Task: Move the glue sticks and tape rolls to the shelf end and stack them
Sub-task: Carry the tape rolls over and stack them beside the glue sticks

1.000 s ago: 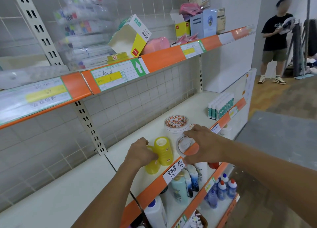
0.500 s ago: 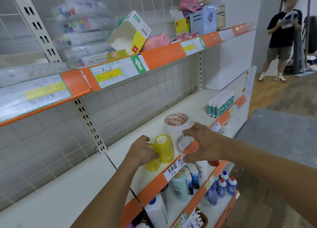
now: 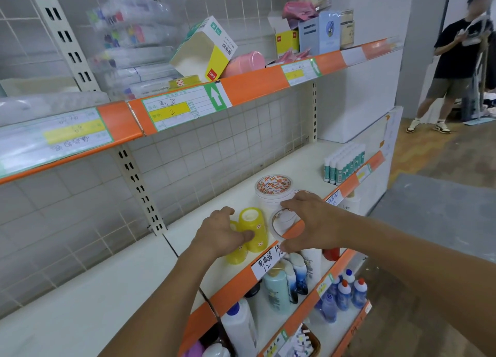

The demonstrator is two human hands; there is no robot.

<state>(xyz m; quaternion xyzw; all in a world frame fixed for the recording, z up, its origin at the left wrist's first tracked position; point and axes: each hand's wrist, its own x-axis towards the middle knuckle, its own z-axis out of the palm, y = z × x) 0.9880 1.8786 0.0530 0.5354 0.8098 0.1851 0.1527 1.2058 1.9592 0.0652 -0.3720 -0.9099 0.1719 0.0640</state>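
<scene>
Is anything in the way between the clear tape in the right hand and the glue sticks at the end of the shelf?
Yes. The big tape stack stands just behind the right hand and its clear tape. Beyond it, the shelf looks bare up to the glue sticks.

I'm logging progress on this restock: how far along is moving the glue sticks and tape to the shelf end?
Done: the green-and-white glue sticks already stand grouped at the shelf end. In hand: the left hand grips the yellow tape stacks; the right hand holds a clear tape roll beside the tall clear tape stack. Left: carrying all the tape to the end.
</scene>
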